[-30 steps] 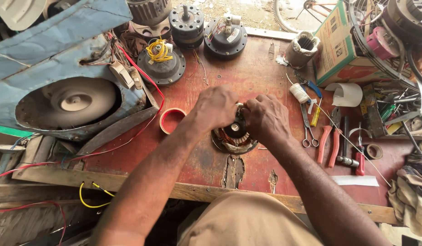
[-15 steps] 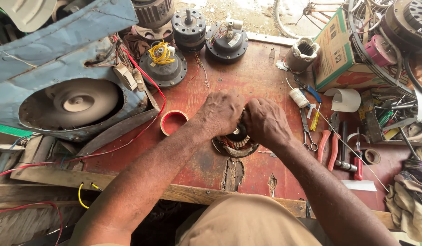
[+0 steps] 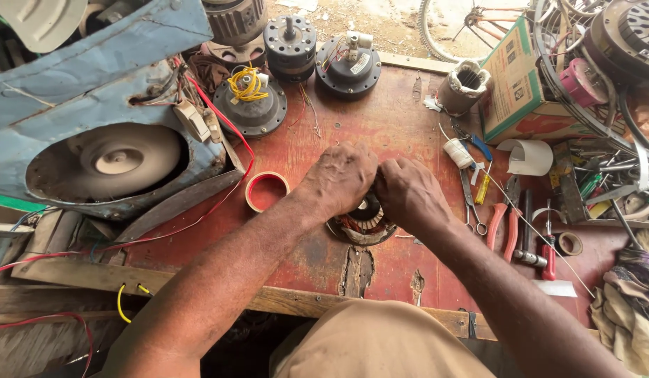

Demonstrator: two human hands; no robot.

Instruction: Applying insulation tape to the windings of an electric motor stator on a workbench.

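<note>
Here, a round motor stator (image 3: 361, 225) with copper windings, flat on the red desk (image 3: 380, 133) near its front edge. Both hands curled over its top, left hand (image 3: 340, 176) and right hand (image 3: 408, 190) side by side, fingers clenched on it. Just left, a red tape roll (image 3: 266, 191); to the right, pliers (image 3: 498, 222).

On the workbench (image 3: 303, 154), the motor stator (image 3: 363, 225) lies near the front edge under the left hand (image 3: 338, 178) and right hand (image 3: 408, 190), with the tape roll (image 3: 266, 190) just to its left. Pliers (image 3: 498, 224), scissors (image 3: 470, 203) and a screwdriver (image 3: 548, 245) lie to the right. Behind stand three motors (image 3: 289, 43), the fan housing (image 3: 100, 119) at far left, a cardboard box (image 3: 520, 84) at far right.
</note>
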